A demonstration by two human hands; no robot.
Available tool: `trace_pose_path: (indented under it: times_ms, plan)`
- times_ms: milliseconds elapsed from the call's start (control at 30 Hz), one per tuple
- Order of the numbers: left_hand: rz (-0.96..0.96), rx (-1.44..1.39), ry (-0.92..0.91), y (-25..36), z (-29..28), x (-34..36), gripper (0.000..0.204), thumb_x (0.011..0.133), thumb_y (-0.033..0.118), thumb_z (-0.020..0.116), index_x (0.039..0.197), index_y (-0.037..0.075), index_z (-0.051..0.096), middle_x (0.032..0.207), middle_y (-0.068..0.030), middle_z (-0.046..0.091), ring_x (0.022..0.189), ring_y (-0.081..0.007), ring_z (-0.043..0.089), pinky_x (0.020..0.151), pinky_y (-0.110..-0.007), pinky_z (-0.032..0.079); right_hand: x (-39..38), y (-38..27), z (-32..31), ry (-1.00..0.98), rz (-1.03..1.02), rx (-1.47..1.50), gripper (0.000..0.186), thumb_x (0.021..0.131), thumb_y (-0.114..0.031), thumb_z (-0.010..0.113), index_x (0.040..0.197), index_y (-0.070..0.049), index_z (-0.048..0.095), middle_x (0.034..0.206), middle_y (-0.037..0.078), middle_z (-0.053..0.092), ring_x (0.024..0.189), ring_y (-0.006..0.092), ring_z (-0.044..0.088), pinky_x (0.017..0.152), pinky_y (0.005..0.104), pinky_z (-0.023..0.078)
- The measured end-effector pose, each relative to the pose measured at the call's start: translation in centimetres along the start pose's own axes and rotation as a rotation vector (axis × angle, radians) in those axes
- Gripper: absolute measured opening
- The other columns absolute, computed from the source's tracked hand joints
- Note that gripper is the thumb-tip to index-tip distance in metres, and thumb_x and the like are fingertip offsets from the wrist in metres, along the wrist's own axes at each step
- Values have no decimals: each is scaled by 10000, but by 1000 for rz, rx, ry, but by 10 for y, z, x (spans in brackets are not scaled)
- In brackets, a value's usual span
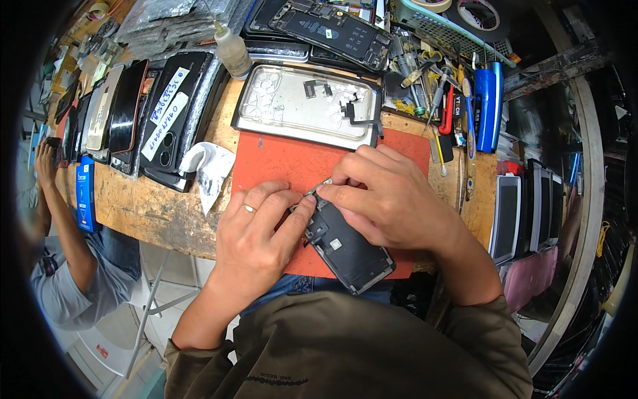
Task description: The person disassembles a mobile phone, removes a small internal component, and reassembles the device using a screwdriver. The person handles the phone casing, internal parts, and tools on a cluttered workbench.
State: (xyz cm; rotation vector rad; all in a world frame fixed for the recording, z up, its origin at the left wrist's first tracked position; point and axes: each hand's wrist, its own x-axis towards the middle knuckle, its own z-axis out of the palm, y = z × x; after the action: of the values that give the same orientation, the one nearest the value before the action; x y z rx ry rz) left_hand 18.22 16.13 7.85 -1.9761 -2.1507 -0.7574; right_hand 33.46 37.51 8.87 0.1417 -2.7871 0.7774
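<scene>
A black phone screen assembly (352, 256) lies at a slant over the red mat (299, 159), its back side up and its lower end reaching past the mat's near edge. A small pale square label shows on its back. My left hand (256, 229), with a ring on one finger, grips the upper left edge, thumb and fingertips pressed against it. My right hand (392, 193) is closed in a pinch at the top end, its fingertips close to my left ones. Whether a tiny part sits between the right fingertips is hidden.
Behind the mat stands a clear-bottomed tray (242, 120) with small dark parts. A dropper bottle (232, 53), phones (169, 126) and crumpled white tissue (209, 169) lie left; tools (435, 100) lie right. Another person's arm (70, 233) is at far left.
</scene>
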Motion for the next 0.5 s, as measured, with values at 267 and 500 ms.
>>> trace_pose_path:
  times_ms: [267,500]
  plan:
    - [-13,-17,18,1,1,0,313,863,122,808,1164,41,831,1111,-62,755,1114,-275,742,904,-433,547,0,-2,1,23,-12,-18,354,837,-63,854,1188,-77,813,1105,45,726,1016,281,705,870,434,556]
    - [-26,-35,25,1,2,1,352,827,98,832,1174,41,819,1104,-55,751,1091,-274,739,932,-443,541,3,-9,6,46,-126,-228,214,941,-150,723,1086,-8,788,1007,37,634,969,232,627,820,380,491]
